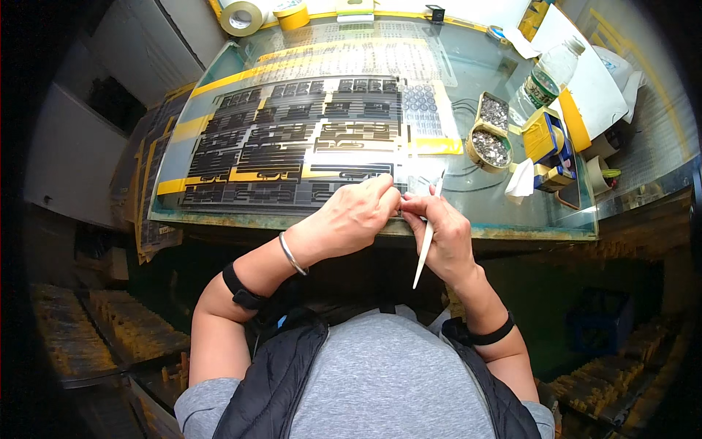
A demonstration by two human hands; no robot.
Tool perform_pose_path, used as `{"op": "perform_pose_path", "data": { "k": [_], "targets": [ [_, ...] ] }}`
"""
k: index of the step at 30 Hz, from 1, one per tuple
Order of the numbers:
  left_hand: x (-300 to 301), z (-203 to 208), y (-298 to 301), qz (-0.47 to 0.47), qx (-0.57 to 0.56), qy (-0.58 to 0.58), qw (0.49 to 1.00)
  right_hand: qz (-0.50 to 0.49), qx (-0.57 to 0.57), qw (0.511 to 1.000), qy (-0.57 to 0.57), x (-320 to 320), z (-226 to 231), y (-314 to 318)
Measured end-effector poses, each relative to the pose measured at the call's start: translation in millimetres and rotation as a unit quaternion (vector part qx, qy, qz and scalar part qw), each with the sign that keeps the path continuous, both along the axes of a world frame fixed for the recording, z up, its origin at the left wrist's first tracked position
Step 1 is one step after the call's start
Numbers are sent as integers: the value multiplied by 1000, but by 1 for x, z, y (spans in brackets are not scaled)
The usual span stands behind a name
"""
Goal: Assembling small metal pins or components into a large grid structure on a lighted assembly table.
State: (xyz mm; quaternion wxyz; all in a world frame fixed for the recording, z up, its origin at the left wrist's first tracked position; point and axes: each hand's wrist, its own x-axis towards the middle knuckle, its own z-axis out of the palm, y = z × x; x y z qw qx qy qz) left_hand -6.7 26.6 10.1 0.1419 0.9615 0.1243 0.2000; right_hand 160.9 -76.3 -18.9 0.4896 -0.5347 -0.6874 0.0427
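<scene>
Leftward on the glass-topped table [479, 203], a large sheet [272, 157] of dark, track-like patterns is laid out, its long side running left to right and crossed by yellow bands. Over its near right corner the left hand [356, 211] is held, fingers curled inward; the thumb is hidden, so whether anything is pinched cannot be told. Just to its right, fingertips nearly meeting it, the right hand [447, 233] is placed, and between its thumb and fingers a slim white tool [423, 257] is gripped. The tool's long axis is pointed away from the body and slightly right, tapered at both ends, with a thin dark tip at the far one; the sheet is left beyond it, leftward, nearer the left hand. Farther right, two open containers of grey flecked material [481, 166] are set near a clear bottle [550, 72].
</scene>
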Motion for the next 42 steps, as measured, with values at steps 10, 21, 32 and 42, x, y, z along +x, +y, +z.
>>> {"op": "perform_pose_path", "data": {
  "k": [10, 21, 32, 42],
  "targets": [
    [-19, -5, -4, 43, -113, -116, 986, -3, -40, 996, 79, -4, 2, -1],
    [-27, -10, -31, 45, 14, -122, 991, -38, -11, 999, 7, -13, 10, 3],
    [-20, -18, -32, 68, 9, -164, 984, -77, 19, 997, 7, -22, -8, 4],
    [-20, -17, -29, 87, -23, -160, 983, -41, 28, 972, 230, -8, -14, 2]
  ]
}}
